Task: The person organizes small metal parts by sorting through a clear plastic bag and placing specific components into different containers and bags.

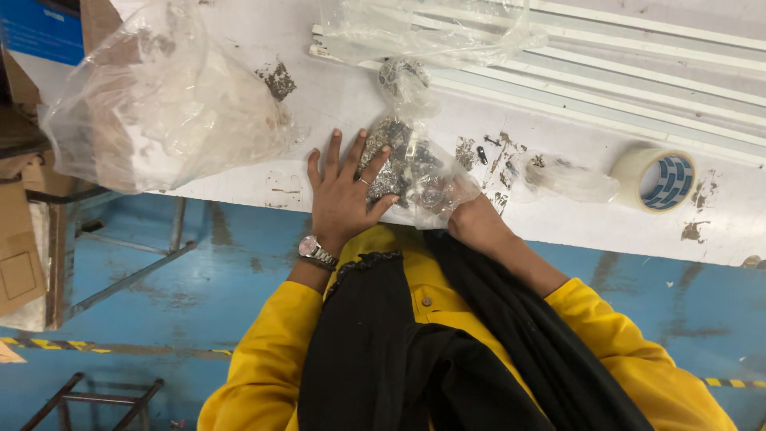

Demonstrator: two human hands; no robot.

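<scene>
A clear plastic bag of small dark metal parts [415, 164] lies on the white table [335, 96] near its front edge. My left hand [343, 195] rests flat on the bag's left side with its fingers spread; it wears a ring and a wristwatch. My right hand [472, 222] reaches the bag's lower right corner. Plastic covers its fingers, so only the back of the hand and the wrist show. The bag's twisted neck [403, 80] points away from me.
A big crumpled clear bag [159, 104] hangs over the table's left end. Long white strips [606, 72] lie across the back, partly under more clear plastic [423, 32]. A tape roll [658, 179] and a small plastic wrap [570, 182] sit at right. Cardboard boxes [20, 255] stand at left on the blue floor.
</scene>
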